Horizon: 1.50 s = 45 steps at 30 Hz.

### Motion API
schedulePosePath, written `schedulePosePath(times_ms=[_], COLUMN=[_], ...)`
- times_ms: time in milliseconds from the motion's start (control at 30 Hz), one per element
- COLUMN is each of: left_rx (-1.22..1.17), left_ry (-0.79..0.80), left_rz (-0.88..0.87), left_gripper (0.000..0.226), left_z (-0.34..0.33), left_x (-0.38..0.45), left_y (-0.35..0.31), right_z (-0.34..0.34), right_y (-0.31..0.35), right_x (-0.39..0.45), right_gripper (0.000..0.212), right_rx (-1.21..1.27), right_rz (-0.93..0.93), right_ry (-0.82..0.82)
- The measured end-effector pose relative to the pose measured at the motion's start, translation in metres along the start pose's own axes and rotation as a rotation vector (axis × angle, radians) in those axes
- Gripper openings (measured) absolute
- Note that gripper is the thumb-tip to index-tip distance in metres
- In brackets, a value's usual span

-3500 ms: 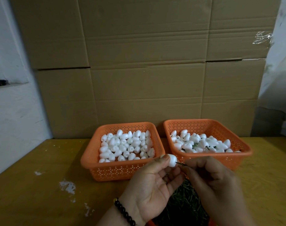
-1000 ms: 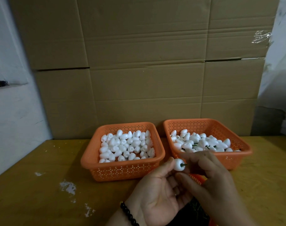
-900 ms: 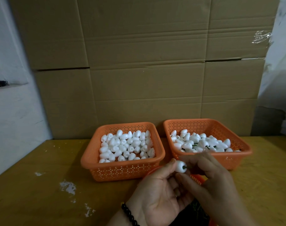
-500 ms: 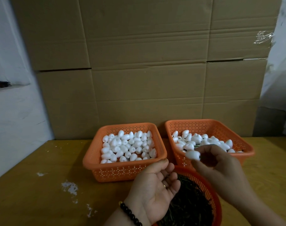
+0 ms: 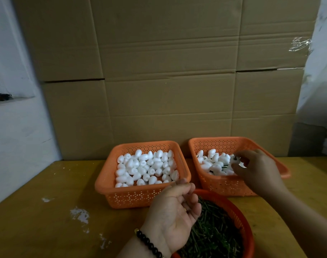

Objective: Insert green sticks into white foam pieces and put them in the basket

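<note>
Swung out to two o'clock, right hand [image 5: 256, 169] pinching stuck foam piece [image 5: 235, 161] over right basket [image 5: 222, 185], drop due; left hand [image 5: 174, 211] slack, reaching for plain foam at eleven o'clock next

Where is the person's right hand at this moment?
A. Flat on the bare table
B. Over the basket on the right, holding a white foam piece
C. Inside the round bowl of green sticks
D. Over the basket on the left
B: the right hand reaches over the right basket, its fingers pinching a white foam piece above the pile.
</note>
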<state>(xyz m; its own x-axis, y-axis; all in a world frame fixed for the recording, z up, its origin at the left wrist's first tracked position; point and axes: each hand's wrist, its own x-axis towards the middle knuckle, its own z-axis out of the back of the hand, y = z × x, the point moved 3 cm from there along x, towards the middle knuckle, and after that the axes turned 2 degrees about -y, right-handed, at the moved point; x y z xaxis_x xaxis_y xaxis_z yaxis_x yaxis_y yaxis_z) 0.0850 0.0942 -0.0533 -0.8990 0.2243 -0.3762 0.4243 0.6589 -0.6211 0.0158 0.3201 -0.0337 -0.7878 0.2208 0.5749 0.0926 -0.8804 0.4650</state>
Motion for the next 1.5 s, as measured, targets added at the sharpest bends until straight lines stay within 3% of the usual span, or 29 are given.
schedulePosePath(times_ms=[300,400,567,633,733,800,933,1100,1300,1500], left_rx=[-0.009,-0.02,-0.019,0.003,0.073,0.161,0.484,1.162,1.945,2.27], left_ry=[-0.009,-0.01,-0.001,0.01,0.039,0.069,0.09,-0.101,-0.089,0.009], left_rz=[-0.01,-0.012,-0.044,-0.075,-0.152,-0.216,-0.354,-0.498,-0.235,-0.008], left_gripper=[0.02,0.02,0.02,0.019,0.017,0.018,0.016,0.014,0.032,0.039], left_z=[-0.001,-0.002,-0.001,0.001,0.002,0.001,-0.005,0.005,0.013,0.016], left_x=[-0.001,-0.001,0.001,0.002,0.005,0.008,0.022,0.062,0.094,0.103], left_y=[-0.001,-0.002,-0.003,-0.005,-0.013,-0.025,-0.061,-0.109,-0.114,-0.105], right_z=[-0.009,-0.004,0.01,0.014,0.01,0.004,-0.008,-0.021,-0.024,-0.028], right_y=[-0.008,-0.007,0.026,0.042,0.062,0.066,0.066,0.068,0.072,0.072], right_x=[0.023,0.025,-0.009,-0.03,-0.062,-0.079,-0.097,-0.109,-0.106,-0.105], right_gripper=[0.029,0.034,0.024,0.019,0.01,0.033,0.074,0.086,0.069,0.059], right_rx=[-0.06,0.027,0.257,0.275,0.107,-0.036,-0.153,-0.186,-0.19,-0.18], right_rz=[-0.136,-0.178,0.009,0.136,0.323,0.364,0.354,0.392,0.389,0.394], right_ry=[0.04,-0.036,-0.127,0.007,0.407,0.568,0.669,0.782,0.836,0.873])
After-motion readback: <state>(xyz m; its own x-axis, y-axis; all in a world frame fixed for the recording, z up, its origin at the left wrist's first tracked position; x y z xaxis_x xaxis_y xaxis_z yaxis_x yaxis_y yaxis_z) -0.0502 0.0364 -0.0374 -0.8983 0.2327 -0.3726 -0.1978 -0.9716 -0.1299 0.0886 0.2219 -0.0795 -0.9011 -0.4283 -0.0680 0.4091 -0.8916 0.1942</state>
